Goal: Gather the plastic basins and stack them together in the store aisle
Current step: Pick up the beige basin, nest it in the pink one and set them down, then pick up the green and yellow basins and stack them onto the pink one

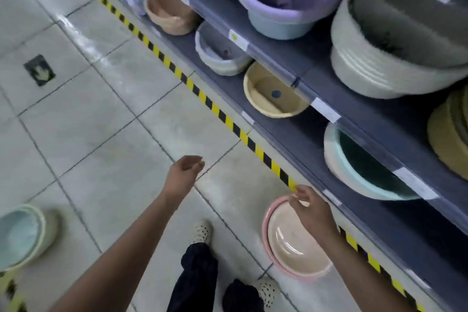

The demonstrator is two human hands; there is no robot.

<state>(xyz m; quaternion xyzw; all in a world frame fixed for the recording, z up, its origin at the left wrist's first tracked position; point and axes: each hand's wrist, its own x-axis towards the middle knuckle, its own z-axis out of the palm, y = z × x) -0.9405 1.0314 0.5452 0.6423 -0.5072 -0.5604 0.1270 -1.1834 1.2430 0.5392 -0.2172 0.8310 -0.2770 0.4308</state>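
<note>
Head view: left hand [183, 172] empty, right hand [309, 206] (loosely curled) by stacked pink basins [291, 243]

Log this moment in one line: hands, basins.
left hand open, empty | right hand open, by rim of pink stack | pink stack on floor beside shelf | green stack on floor, far left

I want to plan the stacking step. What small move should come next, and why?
Probably lower the right hand to grip the rim of the nested pink basins on the floor: it hangs over their far rim, holding nothing, and the left hand is empty too.
</note>
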